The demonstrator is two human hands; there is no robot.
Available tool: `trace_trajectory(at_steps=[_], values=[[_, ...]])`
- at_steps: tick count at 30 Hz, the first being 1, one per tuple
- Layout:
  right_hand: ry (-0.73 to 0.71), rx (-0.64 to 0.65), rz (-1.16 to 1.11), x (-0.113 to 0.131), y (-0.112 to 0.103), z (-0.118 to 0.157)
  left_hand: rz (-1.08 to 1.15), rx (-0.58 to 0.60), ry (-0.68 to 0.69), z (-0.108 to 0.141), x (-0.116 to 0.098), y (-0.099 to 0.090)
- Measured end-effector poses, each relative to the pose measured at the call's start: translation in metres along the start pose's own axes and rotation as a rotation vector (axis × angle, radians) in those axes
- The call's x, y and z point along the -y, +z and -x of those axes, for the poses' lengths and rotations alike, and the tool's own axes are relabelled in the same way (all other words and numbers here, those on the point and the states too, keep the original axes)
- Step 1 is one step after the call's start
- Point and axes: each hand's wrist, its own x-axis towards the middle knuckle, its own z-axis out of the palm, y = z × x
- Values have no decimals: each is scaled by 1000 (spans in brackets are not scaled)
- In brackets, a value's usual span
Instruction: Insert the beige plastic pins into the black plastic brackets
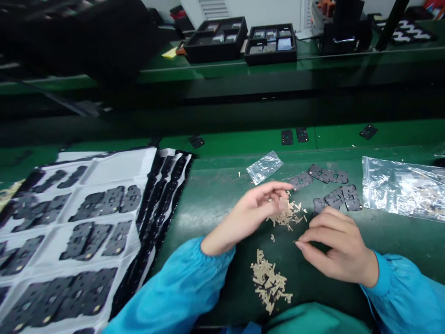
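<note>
My left hand hovers over the upper pile of small beige pieces, its fingers bent and slightly blurred; whether they hold anything is unclear. To its right, my right hand pinches thumb and index finger together, with a tiny bit at the tips too small to name. A second pile of beige pieces lies nearer to me on the green table. Several flat black parts rest just beyond my right hand, and another black part is by my left fingertips.
At left, a stack of white-lined trays holds black parts. A small clear bag and a large clear bag lie on the table. Black parts sit along the back strip. Black boxes stand on the shelf.
</note>
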Motion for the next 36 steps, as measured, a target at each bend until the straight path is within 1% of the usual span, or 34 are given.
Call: trace_trajectory(at_steps=[2,3,4,8,11,13,16,20,23,26,28,29,31,32,34,35,36], values=[[17,9,-35,0,0,0,-242,-128,118,-30,-13,-14],[18,16,-46,1,0,0,-351,-193,147,-47,-18,-21],[19,24,-54,1,0,1,-435,-237,146,-66,-21,-29],[27,42,-53,0,1,4,-522,-284,123,-143,-20,-57],[28,40,-44,-3,4,6,-588,-293,86,-189,-16,-68],[33,44,-40,-5,6,7,-635,-266,69,-211,-16,-69],[39,49,-27,-5,7,6,-702,-194,55,-235,-19,-62],[34,50,-7,-5,7,6,-754,-115,38,-259,-19,-45],[40,54,1,-6,8,8,-746,-94,43,-271,-15,-30],[48,50,7,-7,8,8,-698,-92,74,-275,-18,-18],[64,29,1,-10,5,6,-644,-89,116,-267,-27,-13],[84,6,-10,-12,2,4,-611,-85,146,-259,-33,-11],[179,-90,-53,-16,-6,-1,-538,-69,222,-231,-44,-8],[269,-163,-86,-19,-12,-3,-507,-63,264,-211,-48,-6],[514,-325,-195,-25,-22,-9,-467,-64,350,-165,-49,0],[646,-387,-276,-28,-26,-11,-454,-89,395,-140,-47,4],[767,-419,-374,-30,-29,-13,-452,-152,475,-115,-42,9]])
